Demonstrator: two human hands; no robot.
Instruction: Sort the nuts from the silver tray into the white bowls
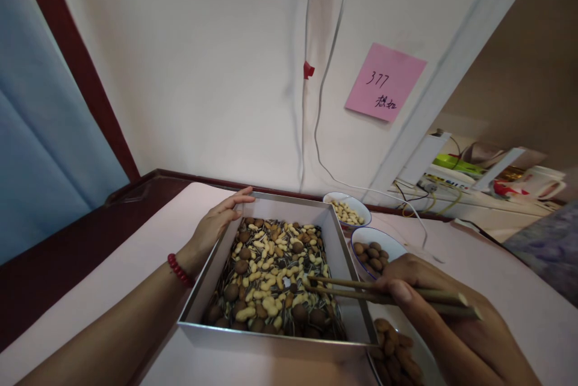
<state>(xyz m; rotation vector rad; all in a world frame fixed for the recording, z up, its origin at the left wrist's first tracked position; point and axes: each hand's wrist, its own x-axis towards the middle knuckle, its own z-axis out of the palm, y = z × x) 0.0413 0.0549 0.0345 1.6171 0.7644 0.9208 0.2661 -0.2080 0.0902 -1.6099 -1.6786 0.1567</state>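
A square white box (289, 338) with a metallic rim holds peanuts, sunflower seeds, and round brown nuts in their shells. My left hand (219, 226), with a red bead bracelet (179, 271) on its wrist, rests along the box's left rim, fingers stretched over the far corner. My right hand (433, 295) grips a pair of wooden chopsticks (352, 291). Their tips reach over the right wall among the peanuts, slightly apart, and I make out nothing clearly pinched between them. Under and beside my right hand sits a bowl of brown nuts (392, 244), partly hidden.
Behind it stands a bowl of pale peanuts (328, 198); nearer me is a bowl of almond-like nuts (433, 362), partly covered by my right arm. A white cable (383, 190) runs down the wall onto the table. A pink note (386, 82) hangs on the wall.
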